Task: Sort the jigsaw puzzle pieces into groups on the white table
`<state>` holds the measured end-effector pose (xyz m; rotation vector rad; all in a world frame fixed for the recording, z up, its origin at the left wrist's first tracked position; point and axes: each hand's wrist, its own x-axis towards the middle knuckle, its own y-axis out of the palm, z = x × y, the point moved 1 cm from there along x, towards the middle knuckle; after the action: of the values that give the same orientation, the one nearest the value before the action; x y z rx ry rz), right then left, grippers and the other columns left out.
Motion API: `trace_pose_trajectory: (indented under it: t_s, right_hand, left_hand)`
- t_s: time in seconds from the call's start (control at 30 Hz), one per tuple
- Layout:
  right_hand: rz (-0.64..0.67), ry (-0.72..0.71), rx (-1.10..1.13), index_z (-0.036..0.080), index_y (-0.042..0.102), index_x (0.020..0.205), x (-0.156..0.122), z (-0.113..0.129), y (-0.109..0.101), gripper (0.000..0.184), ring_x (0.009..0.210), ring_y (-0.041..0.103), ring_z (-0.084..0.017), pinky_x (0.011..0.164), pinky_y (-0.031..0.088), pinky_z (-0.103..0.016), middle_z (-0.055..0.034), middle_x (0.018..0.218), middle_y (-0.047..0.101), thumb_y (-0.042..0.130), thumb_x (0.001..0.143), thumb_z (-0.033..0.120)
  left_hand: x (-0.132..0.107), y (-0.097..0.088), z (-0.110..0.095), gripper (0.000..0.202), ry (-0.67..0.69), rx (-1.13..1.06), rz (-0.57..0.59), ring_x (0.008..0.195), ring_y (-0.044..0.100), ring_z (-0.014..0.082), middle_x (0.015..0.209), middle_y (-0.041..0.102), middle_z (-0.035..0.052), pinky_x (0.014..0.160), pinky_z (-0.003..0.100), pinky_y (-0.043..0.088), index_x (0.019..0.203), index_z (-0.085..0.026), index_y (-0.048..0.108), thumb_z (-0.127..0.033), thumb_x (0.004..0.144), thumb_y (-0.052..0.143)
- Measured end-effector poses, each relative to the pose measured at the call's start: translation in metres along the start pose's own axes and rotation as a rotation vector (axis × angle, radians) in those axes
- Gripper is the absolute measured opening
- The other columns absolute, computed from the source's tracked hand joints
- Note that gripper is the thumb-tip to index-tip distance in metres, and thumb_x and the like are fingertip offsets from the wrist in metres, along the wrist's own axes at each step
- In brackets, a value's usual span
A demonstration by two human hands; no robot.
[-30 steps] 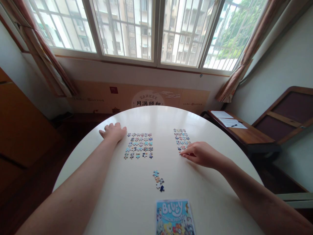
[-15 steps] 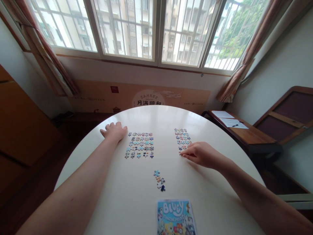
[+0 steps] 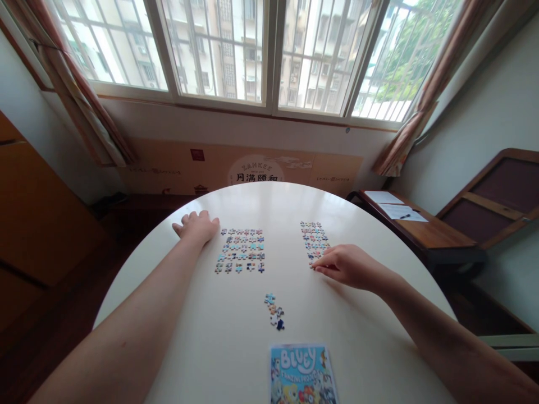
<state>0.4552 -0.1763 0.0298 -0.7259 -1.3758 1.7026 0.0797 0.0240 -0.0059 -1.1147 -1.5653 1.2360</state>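
Note:
My right hand pinches a small jigsaw piece at the near end of the right-hand block of jigsaw pieces, its fingers low over the white table. My left hand lies on the tabletop with fingers spread, holding nothing. Just right of it, rows of jigsaw pieces form a larger block. Between the two blocks and closer to me is a small loose cluster of pieces. Part of the right block is hidden behind my right hand.
A blue picture card reading "Bluey" lies at the table's near side. Beyond the table's far edge stands a printed cardboard panel under the window. To the right, a wooden chair carries papers and a pen.
Almost nothing differs. My right fingertips and the piece have shifted very slightly at the near end of the right block; my left hand stays in place.

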Motion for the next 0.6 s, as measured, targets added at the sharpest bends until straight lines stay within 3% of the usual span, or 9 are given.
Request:
trace_pose_trajectory:
  t_s: [0.23,0.37,0.5,0.6]
  right_hand:
    - [-0.003,0.002,-0.022,0.03,0.08,0.104,0.0,-0.002,-0.001,0.024,0.09,0.072,-0.019,0.075,0.048,-0.028,-0.0012,0.099,0.079,0.058,0.095,0.027]
    - [-0.073,-0.04,-0.017,0.028,0.08,0.103,-0.002,0.0,-0.002,0.024,0.083,0.071,-0.018,0.071,0.046,-0.027,-0.0022,0.093,0.078,0.056,0.097,0.028]
    - [-0.145,-0.147,-0.027,0.025,0.077,0.107,-0.003,0.018,0.003,0.026,0.076,0.066,-0.017,0.068,0.043,-0.028,-0.004,0.087,0.075,0.052,0.099,0.027]
    - [-0.068,-0.286,-0.028,0.028,0.072,0.116,-0.003,0.043,0.013,0.026,0.07,0.062,-0.015,0.063,0.039,-0.029,-0.0028,0.082,0.071,0.054,0.098,0.029]
  left_hand:
    - [0.0,0.001,0.0,0.057,-0.006,0.007,0.001,0.131,0.042,0.0427,0.141,0.053,0.0205,0.106,0.065,0.029,0.132,-0.023,0.06,-0.054,0.087,0.042]
    - [0.001,0.001,0.001,0.057,-0.006,0.014,0.008,0.131,0.042,0.0424,0.142,0.052,0.0211,0.106,0.065,0.028,0.133,-0.023,0.059,-0.054,0.088,0.04]
    - [0.002,0.002,0.001,0.058,-0.004,0.016,0.013,0.132,0.041,0.0422,0.143,0.051,0.0212,0.107,0.065,0.028,0.134,-0.023,0.058,-0.053,0.088,0.039]
    - [0.002,0.003,0.001,0.058,-0.002,0.015,0.005,0.132,0.041,0.0427,0.143,0.052,0.0217,0.106,0.065,0.028,0.133,-0.022,0.058,-0.053,0.088,0.039]
